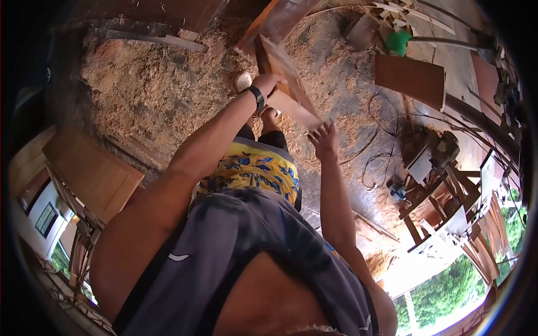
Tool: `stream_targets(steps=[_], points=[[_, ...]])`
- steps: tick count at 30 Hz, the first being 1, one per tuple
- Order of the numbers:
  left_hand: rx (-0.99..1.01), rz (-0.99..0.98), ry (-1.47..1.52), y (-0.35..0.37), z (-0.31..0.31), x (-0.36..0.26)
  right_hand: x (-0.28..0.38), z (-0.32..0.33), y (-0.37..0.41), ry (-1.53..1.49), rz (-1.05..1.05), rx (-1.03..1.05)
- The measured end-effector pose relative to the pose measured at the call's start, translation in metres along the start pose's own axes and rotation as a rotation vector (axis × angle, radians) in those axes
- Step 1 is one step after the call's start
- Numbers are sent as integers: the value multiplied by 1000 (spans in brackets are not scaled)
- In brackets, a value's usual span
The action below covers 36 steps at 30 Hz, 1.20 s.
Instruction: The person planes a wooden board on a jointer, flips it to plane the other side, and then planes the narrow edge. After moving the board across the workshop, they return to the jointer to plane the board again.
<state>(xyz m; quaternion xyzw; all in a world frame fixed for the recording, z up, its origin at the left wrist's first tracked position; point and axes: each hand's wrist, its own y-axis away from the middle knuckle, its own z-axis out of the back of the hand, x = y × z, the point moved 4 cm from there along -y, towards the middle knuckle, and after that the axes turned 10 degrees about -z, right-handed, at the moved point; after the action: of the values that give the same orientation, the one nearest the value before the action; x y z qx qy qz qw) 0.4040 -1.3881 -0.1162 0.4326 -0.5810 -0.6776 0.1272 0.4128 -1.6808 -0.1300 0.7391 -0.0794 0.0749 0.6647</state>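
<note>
A wooden board [294, 109] with a pale face is held out in front of my legs. It joins or overlaps a longer brown plank [284, 63] that runs up and away from me. My left hand [268, 84], with a dark band on its wrist, is closed round the upper edge where the two pieces meet. At the lower right end of the board, the bent fingers of my right hand [325, 137] grip its corner. Part of the wood is hidden behind my left hand.
Wood shavings [151, 84] cover the floor. A brown panel [409, 81] and a green object [398, 42] are at the upper right. Cables [386, 134] trail near a machine on a wooden stand [431, 168]. Another panel [92, 173] leans at left. A reddish-brown wooden piece [286, 19] lies ahead.
</note>
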Motion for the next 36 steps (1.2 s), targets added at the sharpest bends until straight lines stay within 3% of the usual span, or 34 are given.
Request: stream_targets(steps=[2, 3, 4, 8, 11, 13, 15, 17, 18, 19, 22, 24, 28, 33, 36], points=[[32, -46, -69, 21, 2, 4, -28, 13, -3, -275, -307, 0], [23, -57, -79, 36, 1, 3, -36, 11, 3, -304, -429, 99], [15, -67, -132, 51, -2, 4, -43, 11, 9, -310, -431, 114], [32, -58, -291, 98, -14, 17, -64, 12, 24, -512, -520, 532], [-8, -184, -453, 134, -17, 1, -53, 4, 33, -557, -626, 537], [91, -121, -564, 142, -15, -10, -59, 19, 29, -89, -387, 261], [274, -99, -478, 131, -9, -1, -44, 17, 45, 138, -221, 194], [218, -177, -642, 139, -3, -8, -15, -6, 85, 228, -120, 161], [184, -392, -707, 123, 2, 7, -1, -16, 99, 325, -52, 130], [161, -354, -717, 145, 3, -12, 11, -23, 110, 415, 14, 89], [200, -371, -640, 183, 19, -45, 37, -39, 128, 410, 155, 149], [264, -624, -368, 215, 30, -69, 62, -63, 142, 495, 256, 198], [231, -765, -9, 234, 51, -62, 109, -105, 141, 579, 469, 384], [221, -699, 221, 240, 77, -48, 152, -179, 156, 906, 499, 484], [204, -594, 162, 223, 92, -22, 153, -207, 143, 1037, 529, 506]])
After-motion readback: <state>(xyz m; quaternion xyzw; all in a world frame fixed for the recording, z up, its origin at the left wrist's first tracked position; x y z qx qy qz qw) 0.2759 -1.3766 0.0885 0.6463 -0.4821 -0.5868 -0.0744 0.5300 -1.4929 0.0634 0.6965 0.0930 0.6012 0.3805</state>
